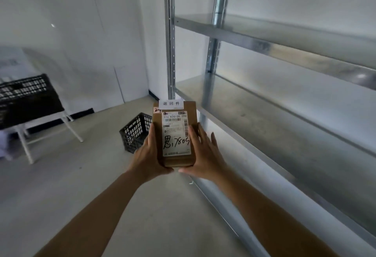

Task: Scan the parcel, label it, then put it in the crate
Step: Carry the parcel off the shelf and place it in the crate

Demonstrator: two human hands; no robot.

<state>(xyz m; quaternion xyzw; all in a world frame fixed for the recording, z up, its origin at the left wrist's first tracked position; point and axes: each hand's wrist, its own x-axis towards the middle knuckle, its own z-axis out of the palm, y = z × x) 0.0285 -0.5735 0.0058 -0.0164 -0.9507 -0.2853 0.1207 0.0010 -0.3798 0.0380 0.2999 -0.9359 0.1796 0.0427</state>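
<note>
Fingers [151,136] of both hands clamp the parcel [174,134] above the floor crate [135,132], contents hidden.

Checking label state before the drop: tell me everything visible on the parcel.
The parcel is a small brown cardboard box, held up in the air with its labelled face to the camera. A white shipping label with barcodes and black handwriting covers that face; a white printed sticker sits over its top edge. The left hand grips its left side, the right hand its right.

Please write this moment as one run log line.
parcel: held in both hands, labels up | left hand | right hand | crate: on floor behind | step: placing pending
</note>
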